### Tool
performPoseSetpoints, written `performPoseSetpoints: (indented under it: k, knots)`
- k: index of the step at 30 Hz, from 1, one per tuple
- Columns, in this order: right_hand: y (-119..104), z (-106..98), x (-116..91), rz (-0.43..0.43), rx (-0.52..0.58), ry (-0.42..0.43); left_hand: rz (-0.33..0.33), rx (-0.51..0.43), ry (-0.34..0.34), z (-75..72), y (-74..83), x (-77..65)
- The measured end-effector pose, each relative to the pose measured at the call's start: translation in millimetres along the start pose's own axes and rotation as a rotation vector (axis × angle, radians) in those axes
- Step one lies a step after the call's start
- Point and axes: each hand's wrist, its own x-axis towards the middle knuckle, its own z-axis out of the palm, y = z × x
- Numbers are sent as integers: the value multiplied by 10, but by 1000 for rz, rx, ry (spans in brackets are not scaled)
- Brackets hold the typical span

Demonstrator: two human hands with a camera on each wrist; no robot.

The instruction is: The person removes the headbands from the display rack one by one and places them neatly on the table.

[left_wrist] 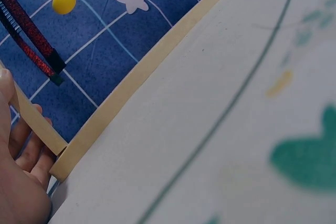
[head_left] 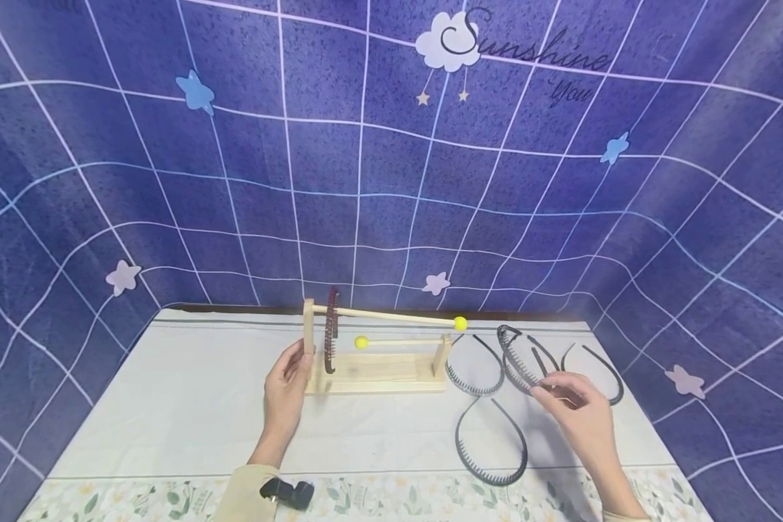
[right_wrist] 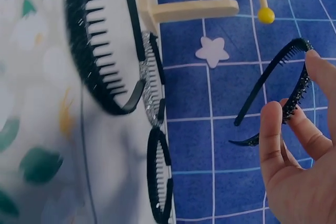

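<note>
My left hand [head_left: 286,388] holds the left upright of a wooden stand [head_left: 378,386] with two rods tipped by yellow balls. A dark red, glittery toothed headband [head_left: 331,333] hangs on the upper rod near that upright; its two ends show in the left wrist view. Off to the right of the stand, my right hand [head_left: 581,413] pinches a black toothed headband [right_wrist: 300,44] between thumb and fingers. This headband is raised, with sparkly bits along one side. The lower rod carries no headband.
Several other headbands lie on the white cloth [head_left: 189,406] at the right: a silver-edged one [head_left: 473,390] beside the stand, a black one [head_left: 501,480] in front, another [head_left: 618,380] at far right. A blue gridded backdrop [head_left: 391,181] rises behind.
</note>
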Motion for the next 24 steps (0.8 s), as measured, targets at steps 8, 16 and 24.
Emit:
performPoseSetpoints:
  k: [8,16,24]
  knots:
    - [144,-140,-47,22,-86,13,-3,3,-2,-6,-3,-3]
    - [265,-296,-91,60,-145,21,-6,-2,9,-1,1,3]
    - [349,-461,-167,44,-201,-20,1,2,10,4,3,-3]
